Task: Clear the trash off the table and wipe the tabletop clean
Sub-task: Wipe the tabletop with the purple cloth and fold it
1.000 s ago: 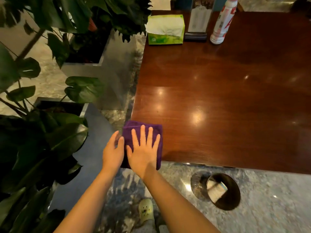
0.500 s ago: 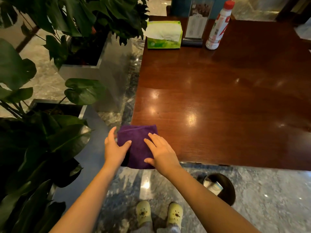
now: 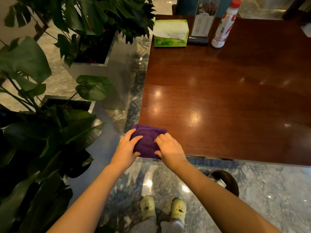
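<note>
A folded purple cloth [image 3: 148,140] lies on the near left corner of the glossy brown table [image 3: 218,98], overhanging its edge. My left hand [image 3: 127,147] grips the cloth's left side, thumb on top. My right hand [image 3: 170,148] grips its right side, fingers curled over the top and thumb under the near edge. A dark round trash bin [image 3: 225,182] stands on the floor under the table's front edge, with pale scraps inside, partly hidden by my right forearm.
At the table's far edge stand a green tissue box [image 3: 170,33], a menu holder [image 3: 203,19] and a white bottle with a red cap [image 3: 223,26]. Metal planters with large-leaved plants [image 3: 50,123] crowd the left. My feet in pale shoes [image 3: 163,209] stand on marble floor.
My right hand went from lying flat on the cloth to gripping its right side. My left hand closed on its left side. The cloth is bunched narrower between both hands.
</note>
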A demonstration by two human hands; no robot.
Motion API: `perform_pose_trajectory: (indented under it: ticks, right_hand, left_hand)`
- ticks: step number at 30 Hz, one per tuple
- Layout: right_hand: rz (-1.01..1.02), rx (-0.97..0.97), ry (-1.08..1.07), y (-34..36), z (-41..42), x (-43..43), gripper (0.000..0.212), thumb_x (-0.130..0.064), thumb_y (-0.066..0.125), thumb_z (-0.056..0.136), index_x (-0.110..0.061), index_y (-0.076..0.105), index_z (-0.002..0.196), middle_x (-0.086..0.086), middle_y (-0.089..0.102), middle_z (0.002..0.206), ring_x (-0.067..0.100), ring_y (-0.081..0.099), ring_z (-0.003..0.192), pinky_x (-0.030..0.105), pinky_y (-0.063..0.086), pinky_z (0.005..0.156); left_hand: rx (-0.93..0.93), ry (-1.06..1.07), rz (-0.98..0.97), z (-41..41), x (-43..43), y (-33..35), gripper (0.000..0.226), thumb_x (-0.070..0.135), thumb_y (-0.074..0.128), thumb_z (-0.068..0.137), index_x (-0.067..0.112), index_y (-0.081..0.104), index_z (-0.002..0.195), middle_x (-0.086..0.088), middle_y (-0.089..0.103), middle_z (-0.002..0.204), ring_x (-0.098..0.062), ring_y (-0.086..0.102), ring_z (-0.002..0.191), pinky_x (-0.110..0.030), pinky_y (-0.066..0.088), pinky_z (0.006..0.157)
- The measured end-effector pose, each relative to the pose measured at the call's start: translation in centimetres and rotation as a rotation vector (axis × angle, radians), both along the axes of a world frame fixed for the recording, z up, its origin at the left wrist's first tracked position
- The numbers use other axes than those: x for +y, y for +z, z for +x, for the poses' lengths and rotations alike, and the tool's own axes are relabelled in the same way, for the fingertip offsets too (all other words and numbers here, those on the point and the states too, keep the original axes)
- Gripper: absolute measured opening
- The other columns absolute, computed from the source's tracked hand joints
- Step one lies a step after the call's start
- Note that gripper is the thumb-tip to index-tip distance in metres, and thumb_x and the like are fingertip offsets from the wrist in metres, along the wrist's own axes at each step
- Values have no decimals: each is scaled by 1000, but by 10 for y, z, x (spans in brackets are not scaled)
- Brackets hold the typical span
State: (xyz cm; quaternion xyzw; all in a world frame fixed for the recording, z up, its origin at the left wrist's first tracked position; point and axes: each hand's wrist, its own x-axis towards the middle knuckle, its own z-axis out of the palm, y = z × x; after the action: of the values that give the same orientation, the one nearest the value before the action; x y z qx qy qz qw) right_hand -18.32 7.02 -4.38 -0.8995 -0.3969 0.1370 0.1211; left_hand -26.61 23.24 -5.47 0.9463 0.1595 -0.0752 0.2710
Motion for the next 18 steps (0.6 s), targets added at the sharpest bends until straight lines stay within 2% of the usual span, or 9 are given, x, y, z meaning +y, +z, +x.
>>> perform_pose_trajectory:
  ticks: [4,6,8,10,11,13,15,16,18]
  right_hand:
    - [-11,-75,14,-2,-10,-5,34,-12,79,67,-11,63,98,6,64,94,27,58,89,35,48,74]
    - [-19,-39,-10,5,-9,-8,30,-9,68,79,-12,58,107,6,61,105,27,52,100,36,43,84]
    - [19,105,-92,19,1,-14,30,-15,58,87,-14,54,117,8,59,113,28,46,112,38,40,92]
    - [108,177,-148,35,15,-23,30,-19,59,85,-17,55,115,8,64,111,28,48,112,37,42,92]
    - [149,198,-160,41,23,-30,29,-18,59,84,-17,57,114,7,66,110,27,51,110,35,42,91]
    - [261,313,-206,55,38,-43,29,-12,60,83,-15,59,112,5,66,111,21,56,106,25,41,85]
    - [460,477,-343,75,51,-57,31,-3,64,82,-8,58,112,5,65,103,11,60,95,13,42,76]
    - [571,557,-426,84,57,-64,32,1,65,82,-4,57,112,3,64,95,2,61,85,7,43,71]
    - [746,687,-561,96,67,-77,33,4,65,82,-2,56,113,-4,62,86,-12,60,69,2,45,65]
  left_hand:
    - [42,-56,52,0,-3,9,57,10,66,82,19,48,135,-5,29,150,-28,33,135,-35,30,111]
    - [62,-80,110,1,-6,14,48,14,63,85,18,51,132,-5,35,145,-26,37,132,-33,33,108]
    - [59,-97,187,6,-6,22,39,20,61,86,18,56,125,-3,42,139,-25,38,126,-34,35,104]
    - [44,-113,266,17,-8,34,33,27,64,81,22,61,113,0,43,137,-25,36,124,-36,32,101]
    - [39,-109,246,24,-11,41,27,28,66,77,23,63,104,0,43,137,-26,34,126,-38,30,102]
    - [35,-96,58,42,-18,56,17,22,68,71,21,59,86,-3,51,131,-24,41,124,-37,33,99]
    - [83,-89,-223,61,-25,70,20,19,71,69,21,53,78,-4,65,103,-22,57,100,-31,42,80]
    - [110,-74,-375,68,-29,78,23,21,73,66,22,53,76,1,65,87,-18,59,86,-27,42,71]
    - [134,-37,-707,78,-36,95,24,21,75,61,23,57,77,9,65,71,-10,60,71,-19,45,62]
